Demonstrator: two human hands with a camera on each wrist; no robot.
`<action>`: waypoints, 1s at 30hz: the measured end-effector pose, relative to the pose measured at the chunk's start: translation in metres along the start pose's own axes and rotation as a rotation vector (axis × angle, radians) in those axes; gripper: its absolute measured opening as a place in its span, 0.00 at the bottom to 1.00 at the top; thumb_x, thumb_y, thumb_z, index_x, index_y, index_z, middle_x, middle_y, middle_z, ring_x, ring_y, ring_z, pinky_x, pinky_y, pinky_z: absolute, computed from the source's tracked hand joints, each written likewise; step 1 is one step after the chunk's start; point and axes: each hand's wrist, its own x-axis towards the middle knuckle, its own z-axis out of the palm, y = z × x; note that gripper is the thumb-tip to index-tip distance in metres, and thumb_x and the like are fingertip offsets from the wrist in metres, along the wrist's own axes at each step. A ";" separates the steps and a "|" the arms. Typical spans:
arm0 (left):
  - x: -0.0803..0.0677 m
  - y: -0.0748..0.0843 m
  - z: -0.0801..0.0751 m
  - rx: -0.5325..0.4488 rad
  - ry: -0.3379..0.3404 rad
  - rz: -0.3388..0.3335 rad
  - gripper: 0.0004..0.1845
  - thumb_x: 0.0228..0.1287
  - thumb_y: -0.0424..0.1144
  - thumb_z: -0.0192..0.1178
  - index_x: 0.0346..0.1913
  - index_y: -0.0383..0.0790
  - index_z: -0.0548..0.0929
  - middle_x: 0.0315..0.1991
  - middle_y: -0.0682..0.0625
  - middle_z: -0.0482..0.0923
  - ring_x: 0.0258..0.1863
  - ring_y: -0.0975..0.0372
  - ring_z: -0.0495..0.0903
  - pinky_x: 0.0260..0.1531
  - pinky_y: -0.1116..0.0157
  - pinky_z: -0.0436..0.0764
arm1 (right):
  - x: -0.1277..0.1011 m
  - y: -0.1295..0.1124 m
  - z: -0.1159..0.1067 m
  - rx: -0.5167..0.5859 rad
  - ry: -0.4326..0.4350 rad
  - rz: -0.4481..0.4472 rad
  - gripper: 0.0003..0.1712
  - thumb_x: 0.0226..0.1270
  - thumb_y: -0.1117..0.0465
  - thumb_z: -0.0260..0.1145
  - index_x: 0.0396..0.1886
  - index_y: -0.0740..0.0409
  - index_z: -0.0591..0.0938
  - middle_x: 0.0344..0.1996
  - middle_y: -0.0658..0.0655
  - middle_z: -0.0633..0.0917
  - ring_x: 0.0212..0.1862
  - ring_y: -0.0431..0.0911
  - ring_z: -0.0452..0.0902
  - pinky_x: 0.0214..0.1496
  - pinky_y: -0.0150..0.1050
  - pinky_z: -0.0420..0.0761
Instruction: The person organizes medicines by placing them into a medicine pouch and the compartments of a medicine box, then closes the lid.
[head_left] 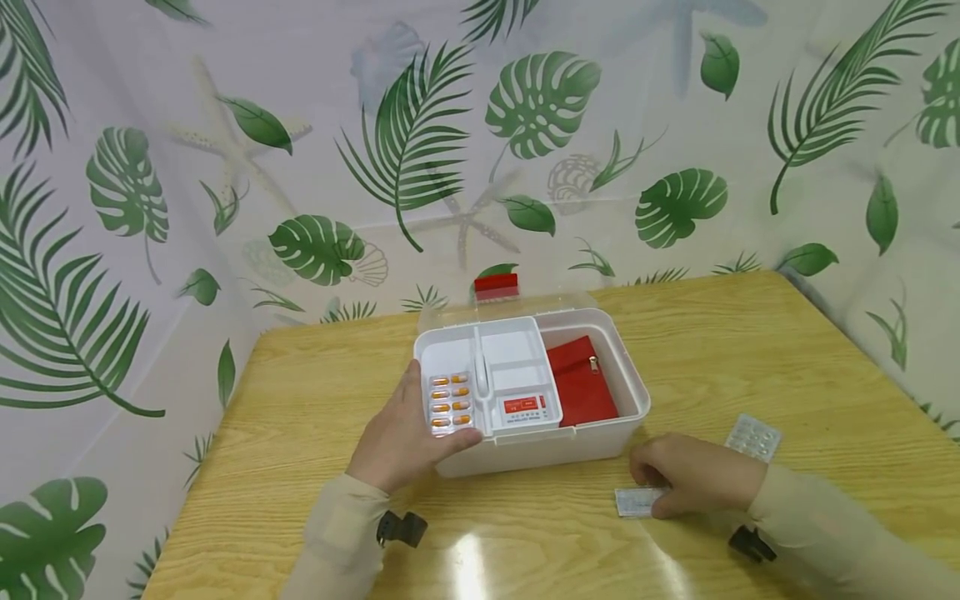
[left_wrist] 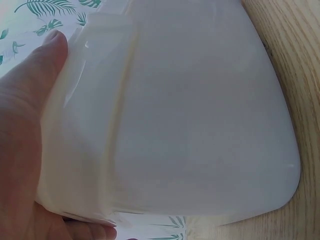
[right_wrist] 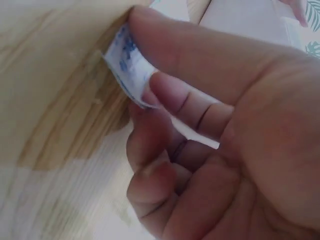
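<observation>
In the head view my left hand (head_left: 401,437) holds the near left corner of a white plastic medicine box (head_left: 525,454), thumb over the front rim and fingers along the side. An inner tray (head_left: 517,348) in the box bears a blister pack of orange capsules (head_left: 451,402) and a small red and white packet (head_left: 525,407). Beside the tray lies a red zippered pouch (head_left: 581,387). My right hand (head_left: 701,473), in front of the box's right corner, pinches a small white packet with blue print (right_wrist: 127,62) between thumb and fingers, low over the table.
A blister pack of pale tablets (head_left: 753,438) lies on the wooden table (head_left: 720,350) just beyond my right wrist. The clear lid (head_left: 540,302) with its red latch (head_left: 496,285) stands raised behind the box. A leaf-patterned curtain (head_left: 600,167) hangs behind the table.
</observation>
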 end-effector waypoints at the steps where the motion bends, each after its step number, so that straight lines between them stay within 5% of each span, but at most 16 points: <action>1: 0.000 0.000 0.000 -0.001 -0.001 -0.004 0.73 0.34 0.83 0.57 0.76 0.39 0.42 0.76 0.45 0.47 0.65 0.53 0.66 0.55 0.51 0.74 | 0.000 -0.001 0.000 0.001 0.003 0.012 0.17 0.41 0.61 0.76 0.25 0.48 0.74 0.20 0.43 0.71 0.25 0.34 0.63 0.27 0.31 0.67; 10: -0.001 0.000 -0.001 -0.005 -0.005 -0.013 0.73 0.34 0.82 0.57 0.76 0.39 0.42 0.76 0.45 0.47 0.64 0.53 0.67 0.55 0.52 0.74 | -0.010 -0.004 -0.001 -0.067 0.020 0.261 0.23 0.42 0.46 0.79 0.22 0.49 0.72 0.19 0.44 0.71 0.23 0.39 0.65 0.24 0.34 0.66; 21: 0.000 -0.001 0.000 -0.016 0.006 -0.001 0.73 0.34 0.82 0.58 0.76 0.40 0.42 0.75 0.46 0.49 0.61 0.55 0.70 0.50 0.53 0.76 | -0.007 -0.004 -0.003 0.060 -0.010 0.133 0.13 0.45 0.66 0.73 0.25 0.50 0.77 0.19 0.44 0.72 0.24 0.35 0.66 0.26 0.32 0.69; 30: 0.001 -0.001 0.001 -0.016 0.012 0.003 0.73 0.34 0.82 0.58 0.76 0.40 0.42 0.74 0.47 0.52 0.53 0.57 0.74 0.44 0.56 0.78 | -0.010 -0.022 -0.014 0.153 -0.048 -0.047 0.09 0.61 0.63 0.68 0.28 0.42 0.80 0.20 0.38 0.74 0.25 0.31 0.68 0.27 0.29 0.72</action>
